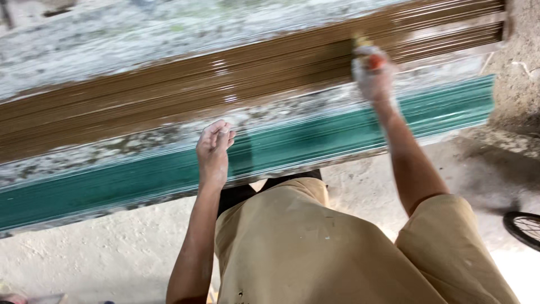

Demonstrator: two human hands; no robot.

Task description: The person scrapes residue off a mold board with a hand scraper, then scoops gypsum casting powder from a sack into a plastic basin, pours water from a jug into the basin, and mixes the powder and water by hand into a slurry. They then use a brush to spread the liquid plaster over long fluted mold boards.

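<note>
- The workbench fills the upper half of the view, running slantwise from lower left to upper right; its top is mottled white and grey, crusted with old paint or plaster.
- Along it lies a long bundle of brown ribbed strips — narrow mouldings laid side by side, glossy and wet-looking in the middle, where highlights show.
- Judging by the colour, most of the strips' length already carries brown; near the far right end pale streaks show between the strips, so that stretch looks less covered. The left end runs out of view, and I cannot tell how it stands.
- Below them a green ribbed band follows the near edge of the bench, evenly coloured along what is visible.
- The concrete floor lies pale and dusty beneath; a bicycle wheel pokes in at the right edge.
- The person wears a tan shirt, flecked with small marks.
- The right hand, whitened with dust or paint, is closed round a small brush — an orange part shows in the fist — and is raised against the brown strips.
- The left hand rests at the bench's near edge, just above the green band, fingers curled loosely together, holding nothing.
</note>
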